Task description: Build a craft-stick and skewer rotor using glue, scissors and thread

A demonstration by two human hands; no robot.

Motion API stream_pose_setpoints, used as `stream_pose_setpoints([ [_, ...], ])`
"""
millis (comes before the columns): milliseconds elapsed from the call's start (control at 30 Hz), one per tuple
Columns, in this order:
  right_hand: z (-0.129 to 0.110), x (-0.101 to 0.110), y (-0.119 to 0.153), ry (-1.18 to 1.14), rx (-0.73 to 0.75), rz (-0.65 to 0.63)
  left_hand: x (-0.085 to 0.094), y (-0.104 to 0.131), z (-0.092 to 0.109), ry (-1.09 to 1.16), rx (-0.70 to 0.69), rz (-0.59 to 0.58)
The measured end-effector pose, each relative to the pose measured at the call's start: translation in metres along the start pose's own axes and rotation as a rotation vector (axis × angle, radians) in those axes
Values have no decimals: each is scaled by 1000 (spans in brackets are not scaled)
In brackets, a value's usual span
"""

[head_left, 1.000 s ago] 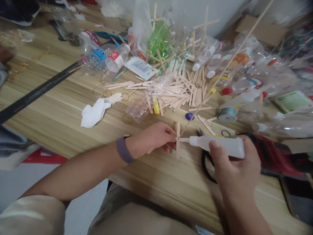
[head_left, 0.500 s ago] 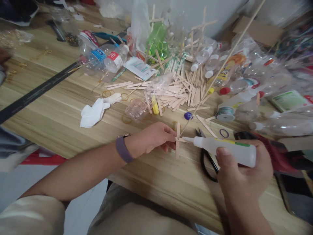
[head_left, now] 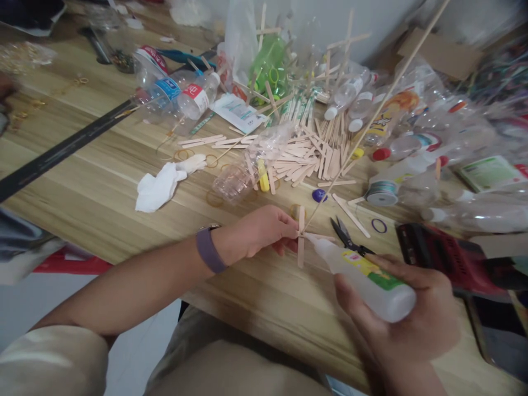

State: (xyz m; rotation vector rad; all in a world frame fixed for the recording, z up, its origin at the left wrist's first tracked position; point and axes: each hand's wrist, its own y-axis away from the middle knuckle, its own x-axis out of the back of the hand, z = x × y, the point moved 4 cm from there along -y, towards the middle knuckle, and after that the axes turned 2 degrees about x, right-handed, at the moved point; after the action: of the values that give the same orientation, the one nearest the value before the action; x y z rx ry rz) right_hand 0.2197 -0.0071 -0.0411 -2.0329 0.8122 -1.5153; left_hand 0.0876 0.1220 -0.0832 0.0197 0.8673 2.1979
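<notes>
My left hand (head_left: 267, 231) pinches a cross of wooden craft sticks (head_left: 301, 254) just above the table. A long thin wooden stick (head_left: 373, 113) rises from the middle of the cross toward the upper right. My right hand (head_left: 424, 313) is wrapped around a white squeeze bottle of glue (head_left: 373, 286) with a yellow and green label. The bottle lies tilted, its narrow nozzle pointing left at the centre of the cross; whether the tip touches is too blurred to tell. Black scissors (head_left: 345, 236) lie behind the bottle, their handles mostly hidden by it and my right hand.
Loose craft sticks (head_left: 295, 162) lie heaped beyond my hands. A crumpled tissue (head_left: 159, 187) and a clear plastic bottle (head_left: 233, 184) are left of them. Several plastic bottles crowd the right and back. A red and black tool (head_left: 449, 264) lies near a phone (head_left: 501, 330).
My right hand has turned the glue bottle, lowering its base toward me and showing more of its label. The scissors are more exposed. My left hand and the cross stay nearly in place.
</notes>
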Motion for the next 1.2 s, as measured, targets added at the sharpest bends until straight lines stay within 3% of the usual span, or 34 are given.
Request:
stream_pose_setpoints([
  [333, -12, -10, -18, -61, 311, -331, 0, -3, -5, 36, 9, -11],
  [667, -34, -5, -21, -52, 588, -184, 0, -3, -5, 27, 13, -24],
  [1200, -36, -4, -18, -92, 697, -157, 0, -4, -8, 25, -8, -29],
])
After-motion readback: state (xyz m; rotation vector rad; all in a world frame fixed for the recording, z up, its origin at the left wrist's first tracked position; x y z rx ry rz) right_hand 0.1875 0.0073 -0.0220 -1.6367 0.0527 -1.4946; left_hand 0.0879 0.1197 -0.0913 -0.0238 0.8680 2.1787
